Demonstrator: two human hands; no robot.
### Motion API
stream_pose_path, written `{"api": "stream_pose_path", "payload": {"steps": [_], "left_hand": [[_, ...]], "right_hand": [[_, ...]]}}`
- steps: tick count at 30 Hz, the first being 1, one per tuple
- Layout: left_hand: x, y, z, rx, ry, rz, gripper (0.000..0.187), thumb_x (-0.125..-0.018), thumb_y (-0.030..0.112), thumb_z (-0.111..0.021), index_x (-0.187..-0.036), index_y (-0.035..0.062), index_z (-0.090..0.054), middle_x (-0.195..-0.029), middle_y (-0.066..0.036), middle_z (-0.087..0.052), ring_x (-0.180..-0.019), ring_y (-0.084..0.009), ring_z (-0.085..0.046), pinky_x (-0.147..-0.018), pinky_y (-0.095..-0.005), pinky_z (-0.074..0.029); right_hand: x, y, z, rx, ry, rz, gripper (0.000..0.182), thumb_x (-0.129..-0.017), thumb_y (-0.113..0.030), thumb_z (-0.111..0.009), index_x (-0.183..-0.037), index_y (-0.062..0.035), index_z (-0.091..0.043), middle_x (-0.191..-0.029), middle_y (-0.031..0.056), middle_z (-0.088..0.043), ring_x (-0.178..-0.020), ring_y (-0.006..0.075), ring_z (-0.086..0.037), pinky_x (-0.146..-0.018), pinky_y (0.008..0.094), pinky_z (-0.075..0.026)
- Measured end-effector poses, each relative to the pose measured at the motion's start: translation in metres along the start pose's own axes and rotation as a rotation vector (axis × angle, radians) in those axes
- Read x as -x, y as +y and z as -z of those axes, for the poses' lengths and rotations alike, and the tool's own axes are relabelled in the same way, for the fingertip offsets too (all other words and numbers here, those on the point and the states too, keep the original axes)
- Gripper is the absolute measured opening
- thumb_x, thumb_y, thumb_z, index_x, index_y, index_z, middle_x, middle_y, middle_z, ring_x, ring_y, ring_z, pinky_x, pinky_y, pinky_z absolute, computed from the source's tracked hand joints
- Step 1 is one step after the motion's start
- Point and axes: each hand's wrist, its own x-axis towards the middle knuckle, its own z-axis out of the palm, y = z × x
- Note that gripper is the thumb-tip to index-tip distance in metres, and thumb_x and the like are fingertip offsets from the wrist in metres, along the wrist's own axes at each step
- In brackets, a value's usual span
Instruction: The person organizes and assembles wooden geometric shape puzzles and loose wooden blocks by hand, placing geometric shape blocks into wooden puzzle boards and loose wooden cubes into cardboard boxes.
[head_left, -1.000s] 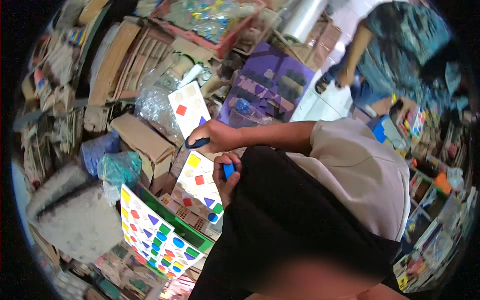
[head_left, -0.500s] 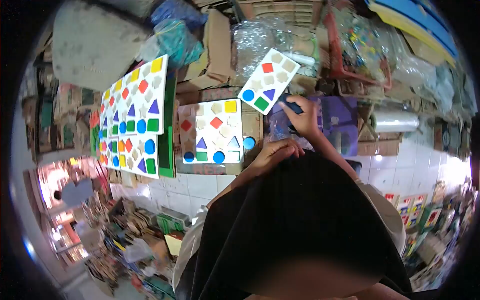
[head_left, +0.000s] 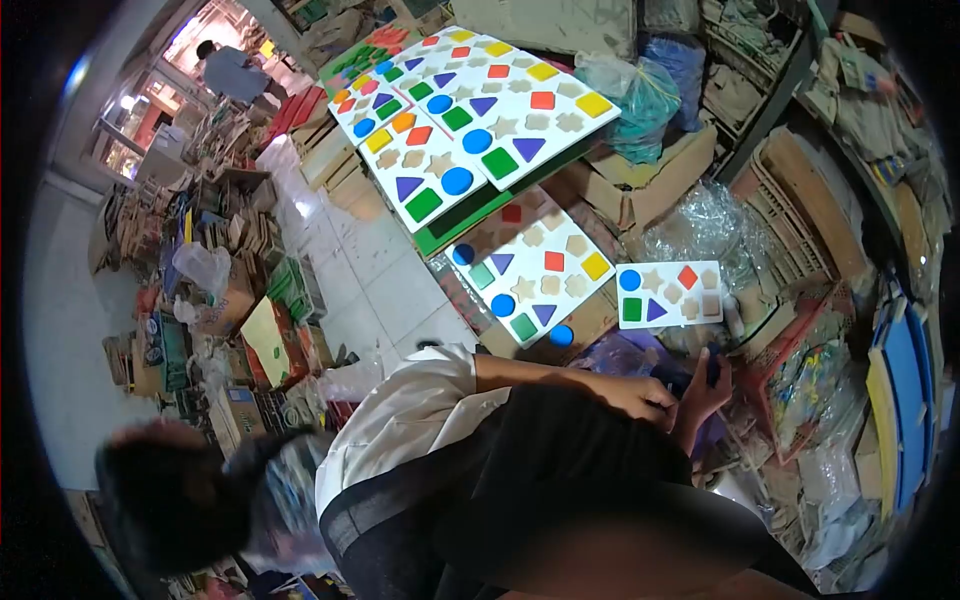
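My right hand (head_left: 704, 398) is closed on a small dark object (head_left: 713, 368) whose kind I cannot make out. Beside it, my left hand (head_left: 648, 397) has its fingers curled; what they hold, if anything, is hidden. Just beyond the hands lies a small white shape-puzzle board (head_left: 690, 311) with a blue circle, green square, purple triangle and red square. To its left, a larger puzzle board (head_left: 582, 240) rests on cardboard, some slots filled and others bare. A loose blue disc (head_left: 562, 335) lies by that board's near edge.
Overlapping white puzzle boards (head_left: 515, 95) lie on a green board (head_left: 440, 232) at the far left. To the right are a red crate (head_left: 790, 355) and bubble wrap (head_left: 700, 225). One person (head_left: 235, 72) is in the background; another (head_left: 170, 495) is close at lower left.
My view has swung left, shifting the boards in the picture. My hands have come close together, and the right hand is now farther from the small board. A person appears at lower left.
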Motion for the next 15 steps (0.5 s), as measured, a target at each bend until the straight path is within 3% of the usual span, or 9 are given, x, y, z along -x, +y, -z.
{"api": "stream_pose_path", "payload": {"steps": [4,8,15], "left_hand": [[0.003,0.008,0.001,0.056,0.014,-0.008,0.021,-0.086,0.012,-0.048,-0.100,-0.0022,-0.055,-0.091,-0.009,-0.058,-0.086,-0.0157,-0.053,-0.078,-0.0299,-0.042],[0.009,0.010,-0.001,0.136,-0.007,-0.026,0.026,-0.086,0.012,-0.043,-0.106,-0.0015,-0.053,-0.099,-0.011,-0.057,-0.093,-0.0171,-0.051,-0.084,-0.0312,-0.040],[0.016,0.000,-0.013,0.158,-0.101,0.055,0.027,-0.085,0.014,-0.044,-0.105,-0.0019,-0.053,-0.100,-0.012,-0.056,-0.096,-0.0196,-0.051,-0.088,-0.0328,-0.037]], "right_hand": [[-0.001,-0.010,0.000,-0.132,0.014,-0.011,0.013,-0.079,-0.007,-0.063,-0.083,0.0042,-0.057,-0.074,0.0081,-0.059,-0.065,0.0117,-0.051,-0.060,0.0240,-0.044],[0.002,-0.005,-0.002,-0.019,0.040,0.028,0.014,-0.078,-0.007,-0.063,-0.085,0.0042,-0.058,-0.073,0.0072,-0.059,-0.065,0.0114,-0.050,-0.060,0.0239,-0.044],[0.026,-0.009,0.014,0.014,0.091,-0.074,0.013,-0.076,-0.005,-0.063,-0.083,0.0054,-0.058,-0.072,0.0098,-0.060,-0.063,0.0125,-0.052,-0.059,0.0256,-0.044]]}}
